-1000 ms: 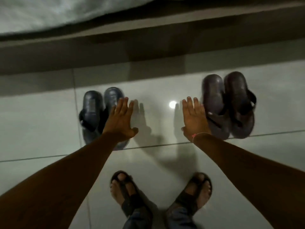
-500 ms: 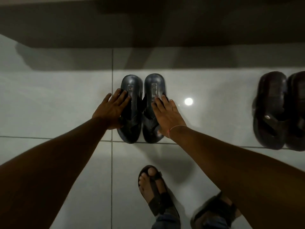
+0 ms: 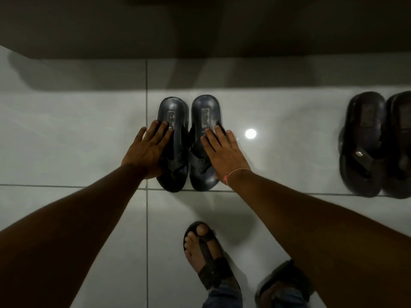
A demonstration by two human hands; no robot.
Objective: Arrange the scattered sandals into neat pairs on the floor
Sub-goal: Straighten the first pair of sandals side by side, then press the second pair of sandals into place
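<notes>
Two hands lie flat on a dark blue pair of sandals at the middle of the white tiled floor (image 3: 66, 141). My left hand (image 3: 148, 153) rests with fingers spread and straight against the outer edge of the left blue sandal (image 3: 173, 143); my right hand (image 3: 224, 154) does the same on the right blue sandal (image 3: 205, 138), palm over its strap. Neither hand is closed around anything; both press open-palmed. The two sandals sit side by side, touching, heels away from me, toes at a grout line. Each heel carries an embossed rectangular label, but I cannot read its letters. A thin pink thread (image 3: 235, 172) circles my right wrist. Well apart to the right, a darker brown pair (image 3: 364, 143) stands together, its outer sandal cut off by the frame edge. Below, my own strapped feet (image 3: 205, 252) show, the right one partly hidden behind my forearm.
</notes>
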